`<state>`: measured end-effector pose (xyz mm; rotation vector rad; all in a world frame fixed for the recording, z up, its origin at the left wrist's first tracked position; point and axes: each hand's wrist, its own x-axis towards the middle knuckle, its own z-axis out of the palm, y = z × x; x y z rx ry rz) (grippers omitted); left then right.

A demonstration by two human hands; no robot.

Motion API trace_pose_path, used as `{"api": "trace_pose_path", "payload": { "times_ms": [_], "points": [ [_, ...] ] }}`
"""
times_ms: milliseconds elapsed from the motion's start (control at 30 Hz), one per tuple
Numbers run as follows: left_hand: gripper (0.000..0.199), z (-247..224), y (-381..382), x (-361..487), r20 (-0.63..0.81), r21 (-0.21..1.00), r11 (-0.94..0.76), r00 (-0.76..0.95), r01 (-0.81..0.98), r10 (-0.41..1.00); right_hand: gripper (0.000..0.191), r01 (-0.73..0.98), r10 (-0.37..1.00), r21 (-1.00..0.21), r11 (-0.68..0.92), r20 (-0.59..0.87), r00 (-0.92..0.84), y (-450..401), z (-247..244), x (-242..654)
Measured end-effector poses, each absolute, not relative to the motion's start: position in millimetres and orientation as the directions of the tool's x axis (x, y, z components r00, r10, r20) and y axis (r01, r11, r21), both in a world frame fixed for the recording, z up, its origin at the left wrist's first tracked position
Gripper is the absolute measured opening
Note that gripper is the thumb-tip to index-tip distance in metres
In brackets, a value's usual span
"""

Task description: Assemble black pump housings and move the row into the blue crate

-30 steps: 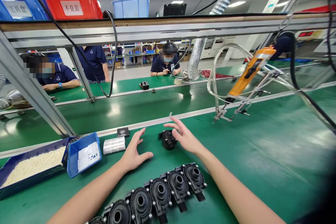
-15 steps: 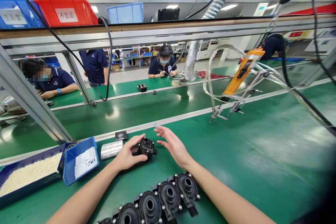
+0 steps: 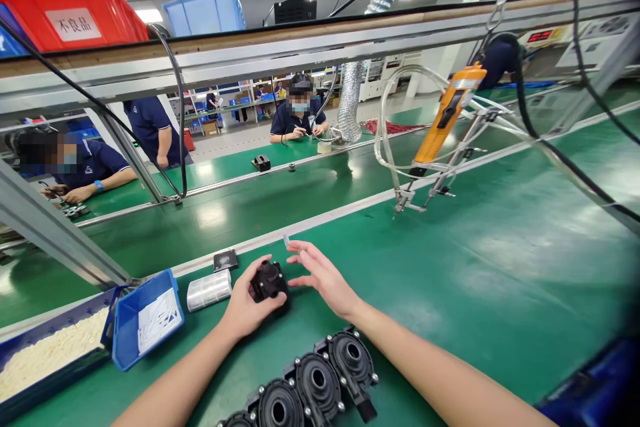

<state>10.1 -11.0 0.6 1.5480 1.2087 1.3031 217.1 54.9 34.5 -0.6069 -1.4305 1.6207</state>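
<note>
A white label on the red bin (image 3: 118, 19) reads "不良品" in dark characters.

The left forearm (image 3: 183, 367) enters from 7 o'clock and positions the left hand (image 3: 245, 305) in a C-shaped grip, fingers toward 1 o'clock and thumb toward 2 o'clock, while the right forearm (image 3: 430, 353) enters from 4 o'clock, its right hand (image 3: 323, 277) open, fingers parted toward 10 and 9 o'clock.

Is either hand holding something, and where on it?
The left hand holds a black part by its sides, between thumb and fingers. The right hand has a pale scrap at a fingertip; its hold is unclear.
</note>
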Motion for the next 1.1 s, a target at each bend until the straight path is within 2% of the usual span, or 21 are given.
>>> {"api": "trace_pose_path", "payload": {
  "times_ms": [100,200,433,733,1100],
  "points": [
    [0.077,1.4,-7.7,3.4,0.159,0.985,-0.165,0.105,0.052,0.982,0.048,-0.216,0.792,-0.973,0.086,0.198,-0.577,60.5,37.6,221.5],
    [0.084,3.9,-5.4,-1.2,0.110,0.994,-0.106,0.155,-0.035,0.982,0.053,-0.127,0.695,-0.989,0.076,0.144,-0.705,65.6,36.2,224.2],
    [0.080,7.6,-4.5,-3.7,0.060,0.993,-0.039,0.189,-0.114,0.980,0.063,0.027,0.571,-0.998,0.053,0.008,-0.821,64.8,25.4,220.4],
    [0.079,11.0,-5.5,-2.2,0.051,0.989,-0.022,0.198,-0.146,0.979,0.064,0.089,0.592,-0.986,0.143,0.014,-0.806,63.5,21.5,219.1],
    [0.075,7.4,-4.9,-3.5,0.059,0.988,-0.030,0.188,-0.151,0.980,0.051,0.115,0.619,-0.973,0.199,0.034,-0.785,62.4,20.8,220.1]
  ]
}}
